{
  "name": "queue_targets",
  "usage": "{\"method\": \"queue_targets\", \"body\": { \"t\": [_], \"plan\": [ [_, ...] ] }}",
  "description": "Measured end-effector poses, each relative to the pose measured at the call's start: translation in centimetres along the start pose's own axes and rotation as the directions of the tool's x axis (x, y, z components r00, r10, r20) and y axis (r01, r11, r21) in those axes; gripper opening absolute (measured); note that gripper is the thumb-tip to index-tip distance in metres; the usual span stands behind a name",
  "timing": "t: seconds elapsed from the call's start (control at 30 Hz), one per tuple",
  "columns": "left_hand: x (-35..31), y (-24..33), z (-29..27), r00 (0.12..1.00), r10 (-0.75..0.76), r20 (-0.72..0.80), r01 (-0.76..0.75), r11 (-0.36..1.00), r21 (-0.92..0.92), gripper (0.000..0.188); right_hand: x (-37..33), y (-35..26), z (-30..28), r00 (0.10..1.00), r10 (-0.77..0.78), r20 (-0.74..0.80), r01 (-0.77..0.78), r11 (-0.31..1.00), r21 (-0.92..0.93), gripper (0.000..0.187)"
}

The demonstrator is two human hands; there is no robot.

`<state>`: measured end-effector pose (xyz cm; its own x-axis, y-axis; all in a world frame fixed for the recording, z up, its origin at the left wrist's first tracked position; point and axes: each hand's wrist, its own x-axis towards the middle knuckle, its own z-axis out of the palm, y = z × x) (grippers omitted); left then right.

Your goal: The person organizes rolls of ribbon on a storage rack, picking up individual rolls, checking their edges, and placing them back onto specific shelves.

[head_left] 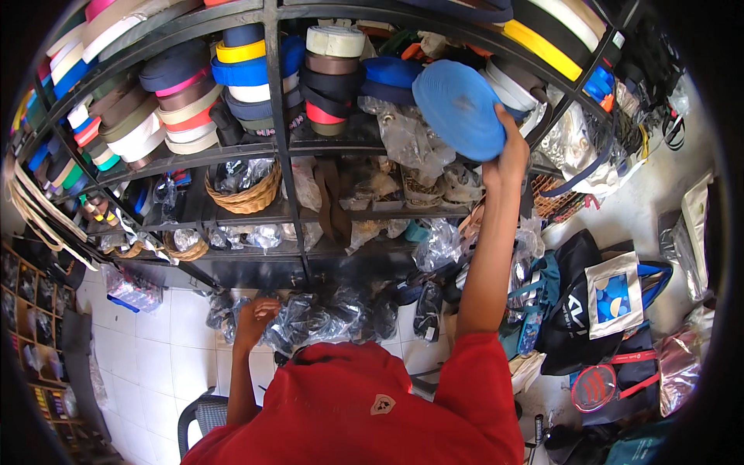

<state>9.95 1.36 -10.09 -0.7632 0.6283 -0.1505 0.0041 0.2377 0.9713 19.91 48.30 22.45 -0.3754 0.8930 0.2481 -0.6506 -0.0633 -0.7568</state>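
Note:
My right hand [509, 151] is raised to the upper shelf and grips the edge of a light blue roll of webbing strap [457, 108]. The roll is tilted, its flat coiled side facing me, and hides part of what stands behind it. Beside it on the left are dark blue rolls [391, 74], and grey and white rolls [508, 89] sit on its right. Low down and away from the shelves, my left hand [258, 314] hangs with loosely bent fingers and nothing visible in it. Black plastic-wrapped bundles [322, 318] lie below the shelves, beyond that hand.
Black metal shelving [277, 101] holds many coloured strap rolls, a wicker basket [242, 194] and bagged hardware. Bags [573, 302] and a red racket cover [595, 387] are piled on the right. A dark chair [203, 415] stands at lower left on white floor tiles [151, 349].

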Motion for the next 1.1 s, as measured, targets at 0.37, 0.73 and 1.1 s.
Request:
{"method": "queue_targets", "body": {
  "t": [0.37, 0.73, 1.1],
  "plan": [
    [-3.6, -3.0, -1.8, 0.989, -0.072, -0.126, 0.068, 0.997, -0.035, 0.018, 11.7, 5.4, 7.5, 1.000, -0.026, 0.000, 0.025, 0.969, -0.247, 0.037],
    [-6.3, -5.8, -2.4, 0.983, -0.154, -0.098, 0.157, 0.987, 0.020, 0.020, 9.9, 5.6, 10.8, 0.996, -0.051, -0.073, -0.017, 0.700, -0.714, 0.057],
    [-5.9, 21.0, -7.2, 0.789, 0.502, -0.354, -0.332, 0.833, 0.442, 0.020, 10.6, 6.4, 8.2, 0.953, -0.161, 0.258, 0.283, 0.163, -0.945, 0.071]
  ]
}}
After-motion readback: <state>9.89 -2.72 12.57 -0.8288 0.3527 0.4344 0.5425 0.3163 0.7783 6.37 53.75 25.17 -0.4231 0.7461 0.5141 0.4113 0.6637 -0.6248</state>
